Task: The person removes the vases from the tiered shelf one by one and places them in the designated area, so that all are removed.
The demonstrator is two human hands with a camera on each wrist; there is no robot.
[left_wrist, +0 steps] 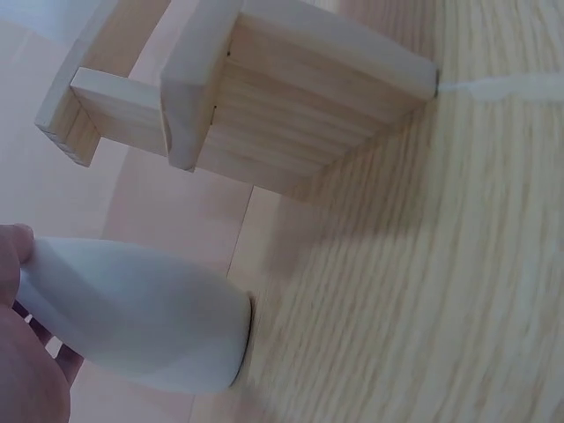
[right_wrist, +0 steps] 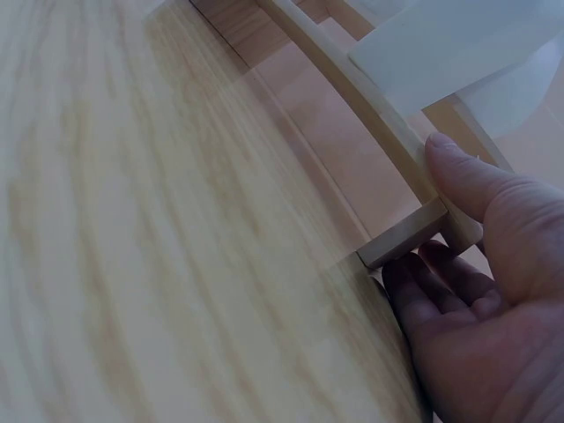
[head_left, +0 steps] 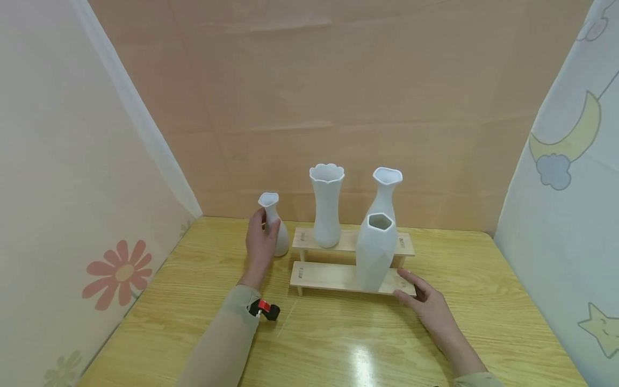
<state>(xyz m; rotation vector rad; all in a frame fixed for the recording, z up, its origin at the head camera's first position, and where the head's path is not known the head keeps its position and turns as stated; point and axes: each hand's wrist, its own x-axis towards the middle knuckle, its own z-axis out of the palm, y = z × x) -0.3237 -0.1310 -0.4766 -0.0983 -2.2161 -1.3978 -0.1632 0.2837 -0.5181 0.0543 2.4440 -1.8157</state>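
Note:
My left hand [head_left: 261, 244] grips a small white vase [head_left: 282, 239] by its neck, left of a two-tier wooden stand [head_left: 329, 274]. In the left wrist view, the base of that vase [left_wrist: 167, 317] meets the table. My right hand [head_left: 427, 306] holds the right end of the stand's lower tier. The right wrist view has the thumb against the board's edge and the fingers curled by the stand's leg [right_wrist: 404, 236]. A scalloped-rim white vase [head_left: 327, 209] and a narrow-necked one [head_left: 383, 199] are on the upper tier. A faceted white vase [head_left: 374, 258] stands on the lower tier.
The stand sits on a wood-grain table [head_left: 338, 333]. Behind it hangs a peach cloth backdrop [head_left: 338, 107]. Printed white cloths flank the table, with a flower [head_left: 121, 273] at left and a moon [head_left: 573, 134] at right.

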